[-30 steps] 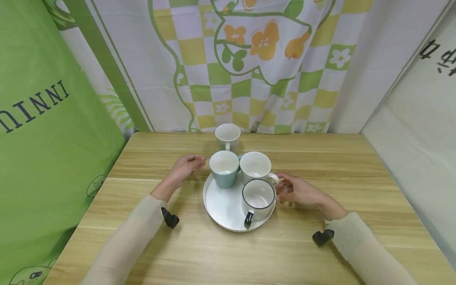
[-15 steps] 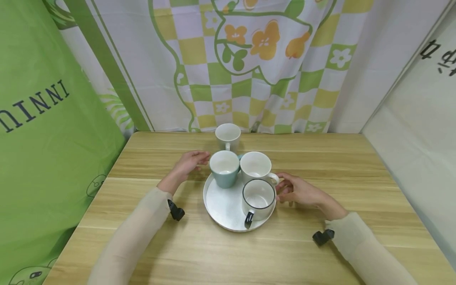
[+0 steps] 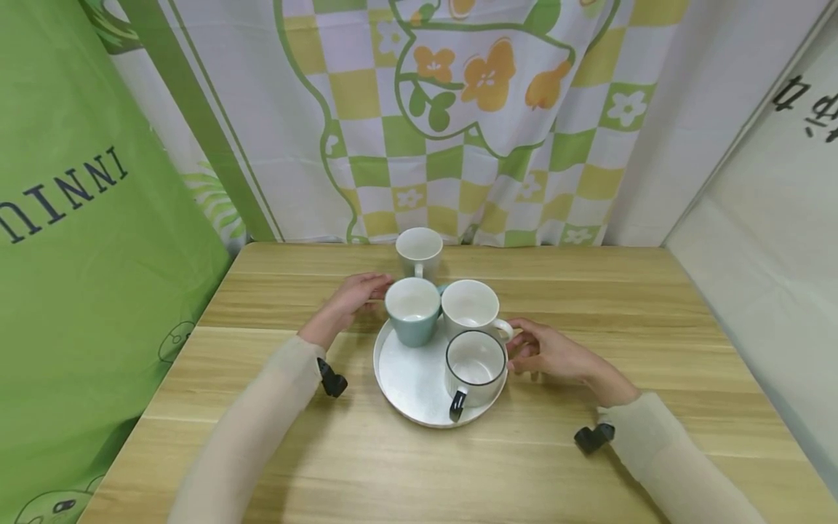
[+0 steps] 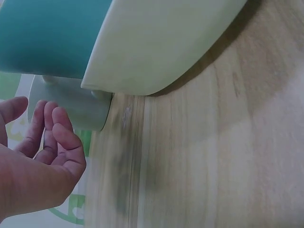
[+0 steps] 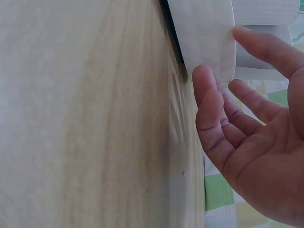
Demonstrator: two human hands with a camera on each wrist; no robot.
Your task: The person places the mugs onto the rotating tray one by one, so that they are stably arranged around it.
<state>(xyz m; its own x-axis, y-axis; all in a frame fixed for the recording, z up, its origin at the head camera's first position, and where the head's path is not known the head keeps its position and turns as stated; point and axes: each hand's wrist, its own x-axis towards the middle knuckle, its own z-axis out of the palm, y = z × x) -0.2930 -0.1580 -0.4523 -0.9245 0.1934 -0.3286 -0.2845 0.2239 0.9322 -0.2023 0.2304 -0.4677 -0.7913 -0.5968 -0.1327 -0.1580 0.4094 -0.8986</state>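
A round white tray (image 3: 409,378) carries three mugs: a teal one (image 3: 415,331) at the back left, a plain white one (image 3: 469,302) at the back right and a black-rimmed white one (image 3: 476,364) in front. Left of the teal mug is my left hand (image 3: 356,297), its fingers loosely bent and holding nothing; the left wrist view shows it apart from the tray (image 4: 156,47). At the tray's right side, my right hand (image 3: 550,353) has its thumb and a fingertip at the tray's rim and wall (image 5: 204,33), fingers loosely bent.
Behind the tray, another white mug (image 3: 417,247) stands on the wooden table (image 3: 589,291), its handle toward me. A patterned curtain (image 3: 445,167) hangs along the table's back edge. Green cloth (image 3: 98,291) flanks the left side, white cloth (image 3: 772,240) the right.
My left hand has moved right and slightly away from me, closer to the teal mug. The right hand, the tray and the mugs have stayed in place.
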